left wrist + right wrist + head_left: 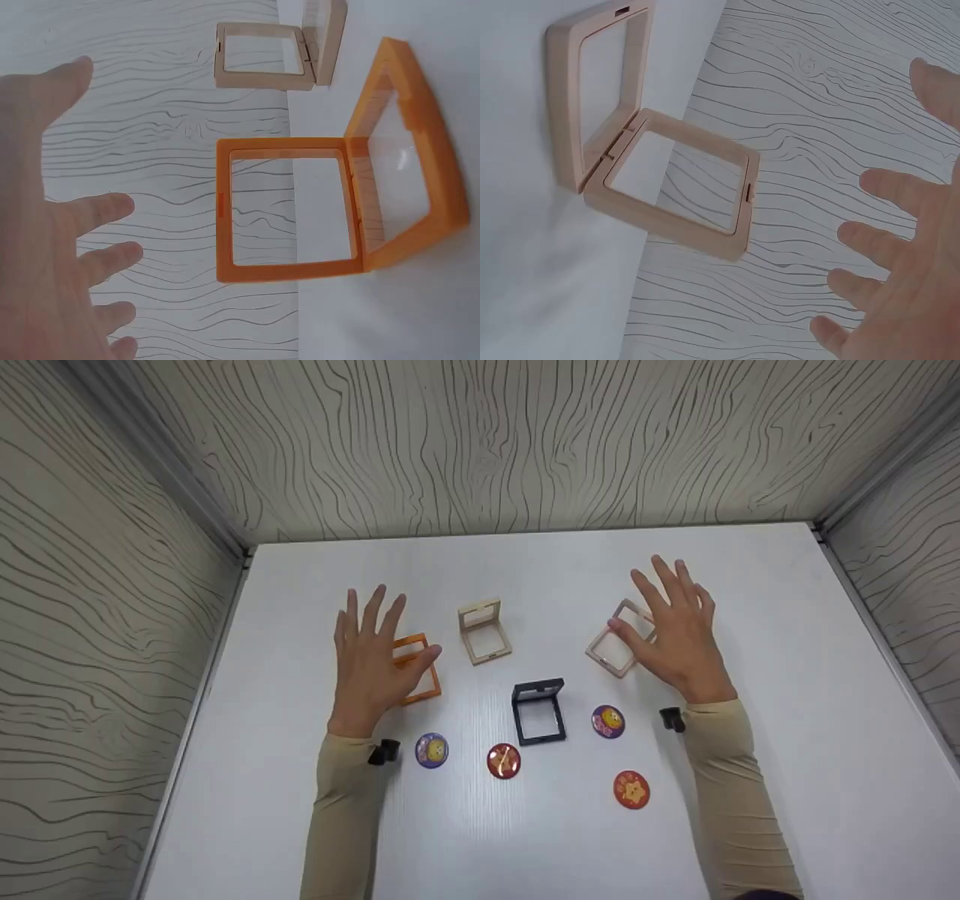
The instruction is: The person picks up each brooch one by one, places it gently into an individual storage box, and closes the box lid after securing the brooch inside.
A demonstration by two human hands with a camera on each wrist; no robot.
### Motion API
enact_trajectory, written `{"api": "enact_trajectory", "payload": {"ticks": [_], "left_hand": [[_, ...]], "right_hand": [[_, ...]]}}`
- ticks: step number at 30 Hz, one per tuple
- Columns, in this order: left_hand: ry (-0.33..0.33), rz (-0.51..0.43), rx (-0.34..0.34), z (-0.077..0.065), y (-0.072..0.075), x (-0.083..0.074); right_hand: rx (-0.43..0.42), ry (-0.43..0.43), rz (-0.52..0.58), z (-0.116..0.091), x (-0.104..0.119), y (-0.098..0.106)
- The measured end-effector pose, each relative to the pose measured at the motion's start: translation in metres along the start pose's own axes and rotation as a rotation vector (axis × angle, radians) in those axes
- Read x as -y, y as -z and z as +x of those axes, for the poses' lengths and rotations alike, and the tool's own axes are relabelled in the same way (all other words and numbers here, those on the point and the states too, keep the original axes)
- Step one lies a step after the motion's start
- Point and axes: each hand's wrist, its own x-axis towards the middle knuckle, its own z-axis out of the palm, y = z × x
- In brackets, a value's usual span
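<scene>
My left hand [369, 671] hovers over an orange hinged display frame [354, 202], fingers spread and nothing held. In the left wrist view that frame stands opened out, its two clear-windowed halves joined at a hinge, with the fingertips apart from it. On the other side, my right hand [679, 641] is likewise spread and holds nothing. Beside and partly under it is a pale pink-beige hinged frame [615, 154], also unfolded. Between the hands stand a cream frame [486, 628] toward the back and a black one [538, 697] nearer, both with lids raised.
Round badges lie toward the front of the white table [540, 847]: a purple one [432, 751] and a red one [504, 761] at left, another purple badge [608, 721] and an orange-red star badge [631, 790] at right. Wood-grain-patterned panels [487, 450] enclose the back and sides.
</scene>
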Motion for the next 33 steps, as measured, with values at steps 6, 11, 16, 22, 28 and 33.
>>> {"api": "enact_trajectory", "payload": {"ticks": [6,11,16,22,28,33], "left_hand": [[-0.04,-0.047,-0.046,-0.011,0.004,-0.01],[-0.112,-0.071,-0.095,-0.02,0.004,-0.023],[-0.167,-0.096,-0.138,-0.034,0.005,-0.032],[-0.205,-0.119,-0.14,-0.047,0.004,-0.046],[-0.308,-0.16,-0.073,-0.061,-0.01,-0.073],[-0.427,-0.246,0.019,-0.072,-0.022,-0.099]], "right_hand": [[0.001,0.0,0.04,-0.001,-0.001,0.006],[-0.054,0.024,0.035,-0.01,-0.001,0.007],[-0.144,0.109,0.014,-0.033,0.004,0.006],[-0.212,0.189,0.0,-0.054,0.014,0.012],[-0.153,0.203,0.022,-0.075,0.015,0.017],[-0.05,0.168,0.114,-0.093,0.009,0.012]]}}
